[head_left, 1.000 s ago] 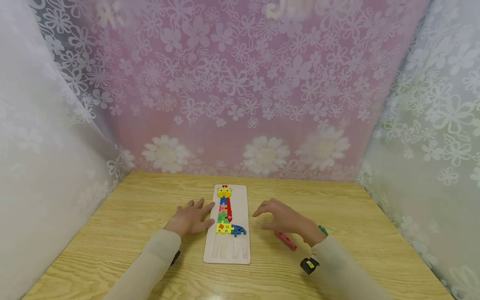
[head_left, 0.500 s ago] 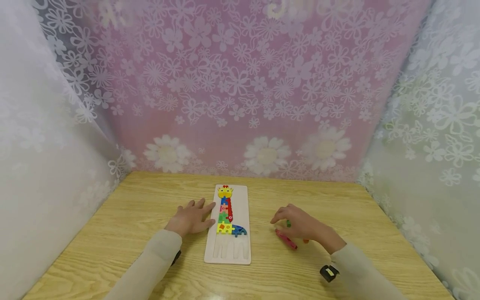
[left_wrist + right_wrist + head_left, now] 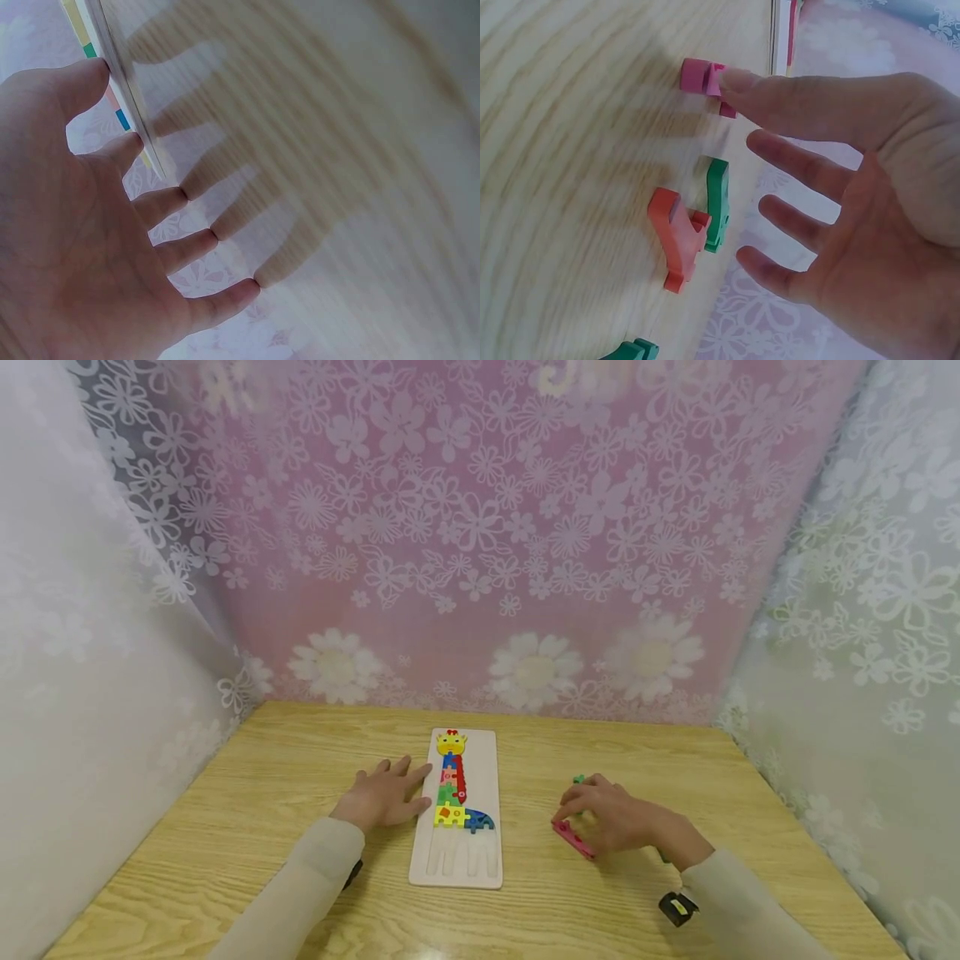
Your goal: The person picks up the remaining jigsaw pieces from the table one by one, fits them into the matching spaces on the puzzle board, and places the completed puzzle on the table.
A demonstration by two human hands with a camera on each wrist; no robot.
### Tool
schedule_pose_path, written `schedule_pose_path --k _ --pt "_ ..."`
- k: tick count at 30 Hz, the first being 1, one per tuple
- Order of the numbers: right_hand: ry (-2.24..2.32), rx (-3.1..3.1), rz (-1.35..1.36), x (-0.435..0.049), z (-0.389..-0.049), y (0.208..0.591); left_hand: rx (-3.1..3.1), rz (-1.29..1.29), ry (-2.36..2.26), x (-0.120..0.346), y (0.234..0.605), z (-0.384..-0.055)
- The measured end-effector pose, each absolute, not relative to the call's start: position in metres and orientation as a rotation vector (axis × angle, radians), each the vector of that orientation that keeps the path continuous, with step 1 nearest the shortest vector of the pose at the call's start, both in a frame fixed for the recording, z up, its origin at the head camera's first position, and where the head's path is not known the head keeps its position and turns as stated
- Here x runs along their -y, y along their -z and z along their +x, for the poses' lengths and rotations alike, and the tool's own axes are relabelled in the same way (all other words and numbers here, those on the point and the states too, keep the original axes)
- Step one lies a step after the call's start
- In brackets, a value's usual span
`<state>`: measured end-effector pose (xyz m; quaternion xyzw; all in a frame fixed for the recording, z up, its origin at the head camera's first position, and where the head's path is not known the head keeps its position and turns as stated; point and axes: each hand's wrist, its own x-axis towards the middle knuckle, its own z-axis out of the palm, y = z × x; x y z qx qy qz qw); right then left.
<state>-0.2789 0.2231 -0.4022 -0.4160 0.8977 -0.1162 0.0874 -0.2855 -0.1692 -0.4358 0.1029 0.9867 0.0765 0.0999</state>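
A giraffe puzzle board point(image 3: 487, 777) lies on the table, with coloured pieces in its upper part and bare leg-shaped recesses at its near end. My left hand point(image 3: 382, 797) rests spread on the table, its thumb and index fingertip touching the board's left edge. To the right of the board, my right hand point(image 3: 618, 818) holds a pink puzzle piece point(image 3: 573, 841) by its ends between thumb and index finger. The right wrist view shows the thumb against the pink piece; the index finger is mostly hidden there. The other fingers of that hand point(image 3: 885, 195) extend loosely.
Beside the right hand lie an orange puzzle piece point(image 3: 676, 240) and a green puzzle piece point(image 3: 718, 202). Another green piece point(image 3: 634, 351) shows at the bottom of the right wrist view. Patterned curtains point(image 3: 480, 568) enclose the table point(image 3: 300, 760) at the back and sides.
My right hand has moved away from the board, rightward and toward me, and its thumb and index finger have come to the pink puzzle piece. The left hand stays put.
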Motion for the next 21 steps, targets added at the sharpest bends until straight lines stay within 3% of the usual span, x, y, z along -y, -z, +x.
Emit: schedule_pose_path --k 21 --pt "0.39 -2.668 -1.234 -0.219 -0.279 0.419 -2.912 0.282 -0.203 0.167 0.437 -0.286"
